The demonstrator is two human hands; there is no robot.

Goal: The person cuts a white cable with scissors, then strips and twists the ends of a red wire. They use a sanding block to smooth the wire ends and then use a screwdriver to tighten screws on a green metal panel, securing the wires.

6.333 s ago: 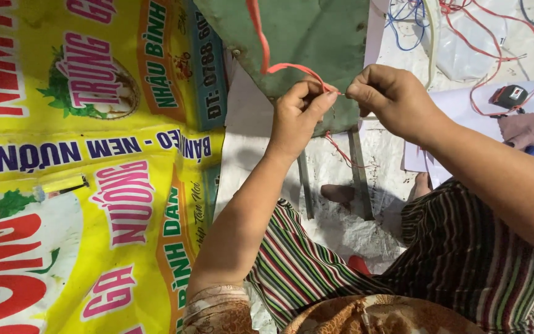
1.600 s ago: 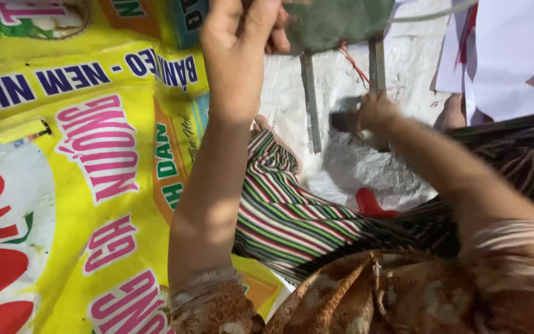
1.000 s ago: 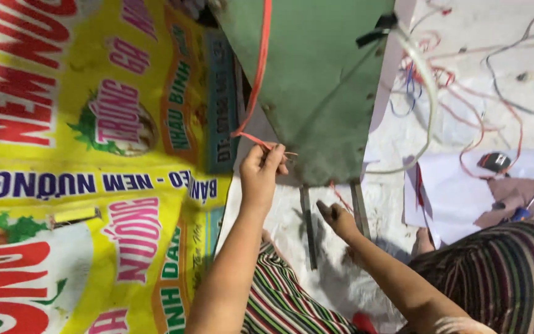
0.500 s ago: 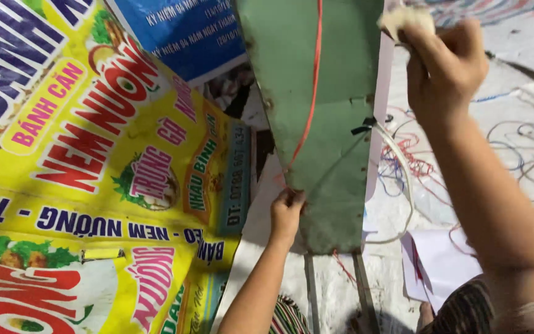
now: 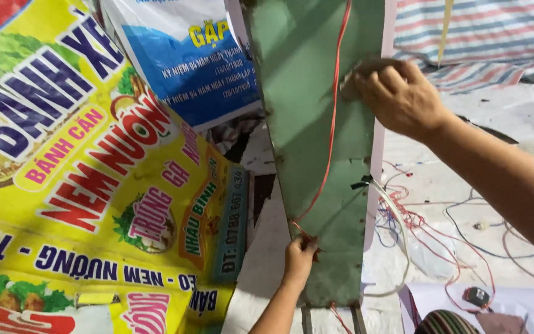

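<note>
A tall green panel (image 5: 307, 111) stands upright in the middle of the head view. A thin red wire (image 5: 332, 117) runs down its face. My left hand (image 5: 300, 255) pinches the wire's lower end against the panel near its bottom. Up high, my right hand (image 5: 398, 96) presses a small pale piece, mostly hidden under the fingers, onto the panel's right edge. A black tie and a clear tube (image 5: 383, 201) stick out of the panel's right side.
A large yellow printed banner (image 5: 94, 204) covers the left. A blue and white printed bag (image 5: 186, 62) leans behind it. Tangled red and blue wires (image 5: 440, 229) lie on the pale floor at right, with a small black device (image 5: 476, 297) and a striped tarp (image 5: 483, 31) beyond.
My view has tilted upward along the panel. My right hand rose from near my lap to the panel's upper right edge. My left hand stays pinching the red wire low down.
</note>
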